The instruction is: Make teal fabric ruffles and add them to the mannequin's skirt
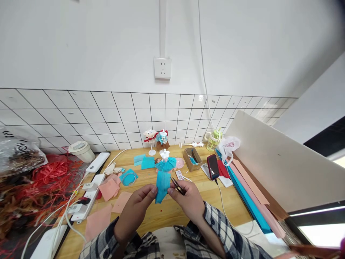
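head view, blue fabric pinched between left hand and right hand

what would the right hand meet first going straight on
The right hand touches the folded turquoise fabric strip; past it, probably the small white mannequin in a turquoise skirt, depth unclear.

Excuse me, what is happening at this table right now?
A person in a plaid shirt holds a teal fabric piece pinched between the left hand and the right hand above a wooden table. The right hand also grips a small dark tool, probably scissors. Just behind stands a tiny mannequin in a teal skirt.
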A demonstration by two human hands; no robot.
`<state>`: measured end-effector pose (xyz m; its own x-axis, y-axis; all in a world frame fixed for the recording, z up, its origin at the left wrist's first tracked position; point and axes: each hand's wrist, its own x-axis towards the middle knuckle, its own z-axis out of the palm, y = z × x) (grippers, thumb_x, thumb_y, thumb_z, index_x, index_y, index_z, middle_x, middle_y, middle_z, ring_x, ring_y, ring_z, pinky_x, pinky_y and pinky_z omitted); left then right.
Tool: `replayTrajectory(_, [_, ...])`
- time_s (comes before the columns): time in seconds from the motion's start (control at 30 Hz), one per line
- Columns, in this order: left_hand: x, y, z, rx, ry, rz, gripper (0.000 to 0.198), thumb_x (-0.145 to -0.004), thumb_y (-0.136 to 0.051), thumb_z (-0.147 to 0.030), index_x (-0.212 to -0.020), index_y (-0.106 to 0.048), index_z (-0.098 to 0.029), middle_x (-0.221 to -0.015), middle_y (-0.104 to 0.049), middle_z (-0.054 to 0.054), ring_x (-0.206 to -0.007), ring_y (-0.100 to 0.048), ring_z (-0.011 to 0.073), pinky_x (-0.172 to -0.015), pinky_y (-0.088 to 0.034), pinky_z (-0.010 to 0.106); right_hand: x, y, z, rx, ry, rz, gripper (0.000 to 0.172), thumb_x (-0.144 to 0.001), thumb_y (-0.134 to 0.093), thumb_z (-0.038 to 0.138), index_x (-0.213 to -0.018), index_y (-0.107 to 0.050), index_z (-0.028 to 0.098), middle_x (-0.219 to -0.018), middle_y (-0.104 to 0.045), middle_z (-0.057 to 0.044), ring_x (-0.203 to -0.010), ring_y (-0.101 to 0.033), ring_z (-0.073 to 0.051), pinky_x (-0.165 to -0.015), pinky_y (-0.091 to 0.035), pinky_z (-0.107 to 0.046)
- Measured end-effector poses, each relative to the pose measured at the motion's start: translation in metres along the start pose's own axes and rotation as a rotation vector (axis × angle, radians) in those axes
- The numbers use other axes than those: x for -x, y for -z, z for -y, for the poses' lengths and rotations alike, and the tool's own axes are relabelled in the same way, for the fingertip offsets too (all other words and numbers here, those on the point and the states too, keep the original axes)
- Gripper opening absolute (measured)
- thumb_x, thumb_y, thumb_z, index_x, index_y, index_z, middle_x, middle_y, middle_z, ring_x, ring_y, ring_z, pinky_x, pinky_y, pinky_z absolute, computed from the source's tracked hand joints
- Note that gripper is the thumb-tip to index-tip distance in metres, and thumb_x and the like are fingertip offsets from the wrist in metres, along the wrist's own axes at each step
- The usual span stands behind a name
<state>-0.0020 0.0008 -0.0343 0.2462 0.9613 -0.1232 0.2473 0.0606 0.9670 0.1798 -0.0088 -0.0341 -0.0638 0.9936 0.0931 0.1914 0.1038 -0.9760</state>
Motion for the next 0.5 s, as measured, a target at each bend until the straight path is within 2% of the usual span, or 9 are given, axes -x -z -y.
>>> replayTrajectory(0.07, [-0.002,0.001,0.006,0.012,-0.001,-0.071,0.033,-0.081,-0.056,-0.051,-0.086,-0.068,-0.021,-0.085,-0.069,0.003,-0.088,-0.061,0.0234,-0.081,-0.046,0.03,-0.001,-0.001,-0.001,0.067,0.014,-0.052,0.016,-0.078,-0.06,0.03,-0.074,-0.069,0.018,-0.069,-0.065,-0.001,-0.065,-0.055,-0.016,-0.061,-0.042,-0.025])
replayTrajectory(0.13, [-0.002,0.001,0.01,0.093,-0.027,-0.123,0.04,-0.08,-0.055,-0.055,-0.101,-0.066,-0.022,-0.1,-0.068,0.006,-0.099,-0.059,0.0256,-0.087,-0.046,0.033,-0.001,-0.001,-0.002,0.186,0.071,-0.104,0.013,-0.078,-0.058,0.025,-0.076,-0.069,0.019,-0.073,-0.067,-0.002,-0.068,-0.057,-0.017,-0.064,-0.043,-0.027])
replayTrajectory(0.23, [-0.002,-0.003,0.011,0.253,-0.092,-0.023,0.057,-0.07,-0.064,-0.061,-0.113,-0.06,-0.023,-0.113,-0.064,0.01,-0.109,-0.056,0.0284,-0.091,-0.046,0.037,0.001,-0.005,-0.003,0.322,0.168,-0.101,0.013,-0.079,-0.057,0.02,-0.079,-0.069,0.021,-0.078,-0.068,-0.004,-0.073,-0.059,-0.018,-0.068,-0.043,-0.028])
replayTrajectory(0.27, [-0.002,-0.005,0.009,0.273,-0.104,0.017,0.06,-0.065,-0.07,-0.059,-0.112,-0.06,-0.023,-0.113,-0.064,0.01,-0.108,-0.056,0.0285,-0.091,-0.046,0.036,0.001,-0.006,-0.003,0.329,0.189,-0.08,0.013,-0.079,-0.056,0.02,-0.08,-0.069,0.022,-0.079,-0.068,-0.004,-0.075,-0.06,-0.018,-0.069,-0.043,-0.028])
replayTrajectory(0.33, [-0.004,-0.008,0.006,0.264,-0.077,0.02,0.054,-0.062,-0.074,-0.055,-0.103,-0.06,-0.022,-0.101,-0.067,0.007,-0.097,-0.06,0.0258,-0.085,-0.047,0.034,0.004,-0.01,-0.002,0.302,0.203,-0.043,0.012,-0.078,-0.057,0.019,-0.08,-0.069,0.022,-0.078,-0.068,-0.003,-0.073,-0.059,-0.017,-0.068,-0.043,-0.027])
replayTrajectory(0.43, [-0.007,-0.011,0.005,0.27,0.008,-0.043,0.034,-0.071,-0.069,-0.05,-0.084,-0.059,-0.02,-0.074,-0.064,-0.001,-0.073,-0.059,0.0185,-0.07,-0.047,0.028,0.006,-0.013,-0.001,0.2,0.117,-0.015,0.009,-0.076,-0.057,0.022,-0.075,-0.066,0.02,-0.07,-0.064,-0.001,-0.062,-0.054,-0.014,-0.057,-0.04,-0.024])
replayTrajectory(0.5, [-0.009,-0.01,0.008,0.334,0.053,-0.019,0.028,-0.075,-0.068,-0.045,-0.081,-0.058,-0.019,-0.071,-0.062,-0.003,-0.069,-0.057,0.0159,-0.068,-0.047,0.027,0.007,-0.013,-0.001,0.095,0.028,-0.002,0.011,-0.076,-0.056,0.025,-0.074,-0.064,0.018,-0.065,-0.061,0.0,-0.057,-0.05,-0.012,-0.053,-0.038,-0.023])
